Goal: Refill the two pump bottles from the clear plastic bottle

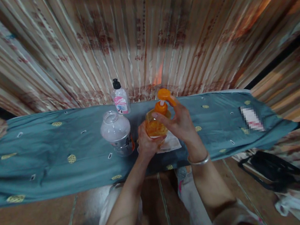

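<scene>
An orange bottle (154, 126) with an orange pump cap (163, 100) stands at the middle of a table covered in a teal patterned cloth (45, 157). My left hand (146, 144) wraps around the bottle's lower body from the near side. My right hand (179, 121) grips the pump cap at the bottle's neck, fingers on the orange collar. A white folded cloth (169, 143) lies under the bottle. A silver bangle sits on my right wrist.
A clear jar of white contents (116, 131) stands just left of the bottle. A small clear bottle with a black cap and pink label (120, 99) is behind it by the striped curtain wall. A black bag (269, 169) lies on the floor at right.
</scene>
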`<state>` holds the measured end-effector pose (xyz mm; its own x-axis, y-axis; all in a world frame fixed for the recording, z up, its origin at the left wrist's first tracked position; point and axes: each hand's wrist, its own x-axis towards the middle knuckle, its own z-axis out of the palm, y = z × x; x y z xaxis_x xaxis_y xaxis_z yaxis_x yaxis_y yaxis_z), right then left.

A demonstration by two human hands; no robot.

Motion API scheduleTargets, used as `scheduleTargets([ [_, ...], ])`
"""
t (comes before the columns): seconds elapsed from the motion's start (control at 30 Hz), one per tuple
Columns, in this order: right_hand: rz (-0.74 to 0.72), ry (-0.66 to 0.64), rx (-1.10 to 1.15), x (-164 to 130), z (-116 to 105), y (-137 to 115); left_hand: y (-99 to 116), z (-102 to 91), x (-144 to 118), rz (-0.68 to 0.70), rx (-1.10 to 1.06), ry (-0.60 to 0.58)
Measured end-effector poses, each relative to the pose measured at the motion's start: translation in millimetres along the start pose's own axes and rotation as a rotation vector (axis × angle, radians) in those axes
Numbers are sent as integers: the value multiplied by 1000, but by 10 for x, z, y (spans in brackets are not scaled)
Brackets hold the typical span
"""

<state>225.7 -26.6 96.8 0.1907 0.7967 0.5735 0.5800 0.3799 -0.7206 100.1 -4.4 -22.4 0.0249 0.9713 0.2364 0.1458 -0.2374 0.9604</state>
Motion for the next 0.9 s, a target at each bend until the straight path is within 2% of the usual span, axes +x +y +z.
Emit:
scheduleTargets([
  [0.1,39,86,-71,4,30,19,8,-2,-7,7,2,-3],
  [0.17,52,100,-86,-1,28,19,9,0,-9,3,-7,-2],
  [0.4,-15,-35,37,-23,-34,-17,30,-16,-15,0,-8,-8],
  [0.63,50,166,-63,-11,18,7,45,-17,-18,-8,9,-16],
  [0.9,-32,68,-20,-33,-43,-50,-1,-5,-20,11,-7,-16],
])
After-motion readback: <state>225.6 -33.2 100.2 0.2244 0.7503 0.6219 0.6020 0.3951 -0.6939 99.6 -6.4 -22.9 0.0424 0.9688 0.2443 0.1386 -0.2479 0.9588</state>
